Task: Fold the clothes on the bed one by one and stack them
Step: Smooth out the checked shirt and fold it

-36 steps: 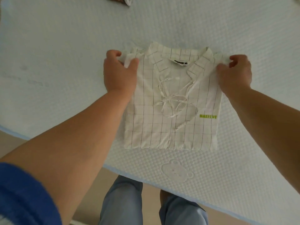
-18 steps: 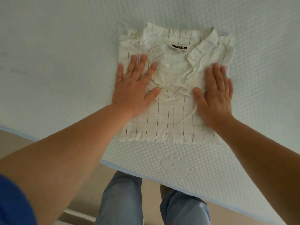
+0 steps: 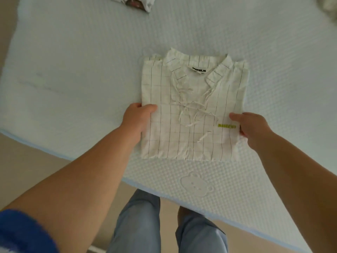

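White textured bed (image 3: 73, 73): folded checked shirt (image 3: 193, 110) is gripped at both side edges by left hand (image 3: 135, 119) and right hand (image 3: 252, 127); level lifting is advised.

Open bed (image 3: 76, 73) surface lies left, right and beyond the folded shirt (image 3: 193, 110). A crumpled garment (image 3: 135, 3) sits at the far edge. Another bundle (image 3: 329, 8) occupies the far right corner.

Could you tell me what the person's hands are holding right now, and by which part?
Both hold the folded checked shirt by its side edges: the left hand grips the left edge, the right hand the right edge beside the green logo.
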### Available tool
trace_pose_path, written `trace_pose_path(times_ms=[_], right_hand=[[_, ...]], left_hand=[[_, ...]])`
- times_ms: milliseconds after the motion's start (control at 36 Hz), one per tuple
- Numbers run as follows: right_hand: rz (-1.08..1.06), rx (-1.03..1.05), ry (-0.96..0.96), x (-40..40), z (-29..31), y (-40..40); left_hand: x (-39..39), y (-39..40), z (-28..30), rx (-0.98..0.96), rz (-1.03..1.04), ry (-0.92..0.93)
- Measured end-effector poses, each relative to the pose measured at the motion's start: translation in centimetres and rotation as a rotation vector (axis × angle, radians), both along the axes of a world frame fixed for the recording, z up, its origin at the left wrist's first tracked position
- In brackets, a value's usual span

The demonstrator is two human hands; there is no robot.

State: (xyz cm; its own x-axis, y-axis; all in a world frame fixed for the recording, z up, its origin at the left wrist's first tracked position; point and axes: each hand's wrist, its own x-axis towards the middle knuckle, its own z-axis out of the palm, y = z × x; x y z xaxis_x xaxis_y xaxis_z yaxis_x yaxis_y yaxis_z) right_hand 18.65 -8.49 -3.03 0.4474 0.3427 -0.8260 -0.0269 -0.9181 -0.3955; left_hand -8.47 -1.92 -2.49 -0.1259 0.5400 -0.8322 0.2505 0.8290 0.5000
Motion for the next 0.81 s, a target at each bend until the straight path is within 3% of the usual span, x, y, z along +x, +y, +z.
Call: trace_pose_path(times_ms=[222,417,611,806], right_hand=[[0.032,0.099,0.015,-2.2,4.3,-1.0],[0.005,0.272,0.074,-5.9,11.7,-2.3],[-0.211,0.374,0.445,-8.0,14.7,-1.6],[-0.220,0.421,0.582,-9.1,14.3,0.3]], left_hand=[[-1.6,-0.5,2.6,0.062,0.044,-0.110],[-5.3,0.5,9.5,0.283,-0.084,-0.001],[-7.7,1.6,13.5,0.098,0.098,-0.274],[-10.4,2.8,13.9,0.071,0.152,-0.335]])
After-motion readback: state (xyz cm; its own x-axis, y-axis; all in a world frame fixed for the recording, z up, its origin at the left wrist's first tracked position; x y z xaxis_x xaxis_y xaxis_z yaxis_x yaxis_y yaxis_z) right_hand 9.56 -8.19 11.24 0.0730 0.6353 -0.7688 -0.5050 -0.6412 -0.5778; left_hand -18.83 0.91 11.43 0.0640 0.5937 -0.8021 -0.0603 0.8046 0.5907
